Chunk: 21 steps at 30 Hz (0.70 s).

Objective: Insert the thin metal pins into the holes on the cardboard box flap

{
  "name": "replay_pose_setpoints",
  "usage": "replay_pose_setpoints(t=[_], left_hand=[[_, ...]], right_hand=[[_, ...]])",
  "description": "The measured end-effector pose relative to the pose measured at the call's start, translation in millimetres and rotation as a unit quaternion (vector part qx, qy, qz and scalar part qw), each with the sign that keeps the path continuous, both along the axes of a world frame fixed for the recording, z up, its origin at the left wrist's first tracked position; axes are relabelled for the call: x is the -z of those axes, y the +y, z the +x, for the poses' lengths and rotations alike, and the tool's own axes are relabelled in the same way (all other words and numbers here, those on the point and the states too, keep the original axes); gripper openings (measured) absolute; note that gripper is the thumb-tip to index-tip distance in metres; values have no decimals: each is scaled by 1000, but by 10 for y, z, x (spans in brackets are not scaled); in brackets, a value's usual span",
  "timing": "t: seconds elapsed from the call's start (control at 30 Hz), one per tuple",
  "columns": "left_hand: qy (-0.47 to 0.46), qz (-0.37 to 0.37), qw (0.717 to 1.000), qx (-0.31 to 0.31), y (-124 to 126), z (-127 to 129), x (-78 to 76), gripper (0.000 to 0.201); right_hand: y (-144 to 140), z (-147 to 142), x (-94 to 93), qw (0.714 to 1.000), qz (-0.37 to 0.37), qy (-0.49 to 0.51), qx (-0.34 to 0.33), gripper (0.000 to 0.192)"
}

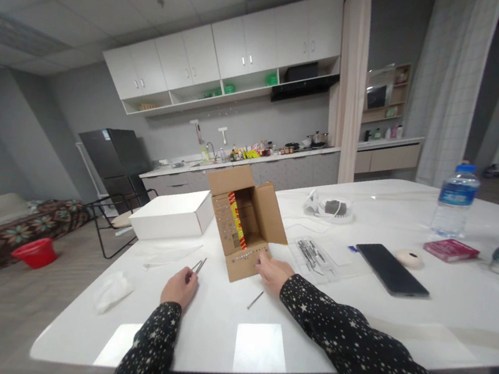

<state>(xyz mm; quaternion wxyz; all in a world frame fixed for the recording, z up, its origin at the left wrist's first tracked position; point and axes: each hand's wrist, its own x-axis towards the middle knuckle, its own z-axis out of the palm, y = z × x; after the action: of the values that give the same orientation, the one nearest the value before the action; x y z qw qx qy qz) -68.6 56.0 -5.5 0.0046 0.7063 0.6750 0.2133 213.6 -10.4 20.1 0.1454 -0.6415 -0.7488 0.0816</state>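
An open cardboard box [229, 225] stands tilted on the table, its flaps spread. Small shiny studs dot its left side and run in a row along the front flap [244, 267], and a yellow and red strip borders the opening. My right hand [274, 272] is closed at the right edge of that flap, its fingertips against the cardboard; whether a tiny piece is between them cannot be seen. My left hand [180, 286] rests on the table, closed around metal tweezers [201, 264] whose tips point away. A thin metal rod [255, 300] lies near my right hand.
Left of the box is a white carton [172, 214], with crumpled white tissue [113, 292] nearer me. To the right lie a clear tray of metal tools [314, 257], a black phone [390, 269], a dark red box [451, 249] and a water bottle [455, 201].
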Motion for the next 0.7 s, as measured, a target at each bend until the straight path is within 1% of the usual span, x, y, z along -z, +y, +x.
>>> replay_pose_setpoints(t=[0.23, 0.33, 0.4, 0.47, 0.7], left_hand=[[-2, 13, 1000, -8, -5, 11, 11, 20], [-2, 13, 1000, -6, -5, 10, 10, 20], [1, 9, 1000, -3, -4, 8, 6, 20], [1, 7, 1000, -3, -3, 8, 2, 20], [-2, 0, 1000, 0, -39, 13, -37, 22]], right_hand=[[-1, -4, -4, 999, 9, 47, 6, 23], [19, -10, 22, 997, 46, 54, -4, 17], [40, -11, 52, 996, 78, 39, -8, 14], [58, -9, 85, 995, 92, 24, -9, 13], [49, 3, 146, 997, 64, 16, -45, 14]])
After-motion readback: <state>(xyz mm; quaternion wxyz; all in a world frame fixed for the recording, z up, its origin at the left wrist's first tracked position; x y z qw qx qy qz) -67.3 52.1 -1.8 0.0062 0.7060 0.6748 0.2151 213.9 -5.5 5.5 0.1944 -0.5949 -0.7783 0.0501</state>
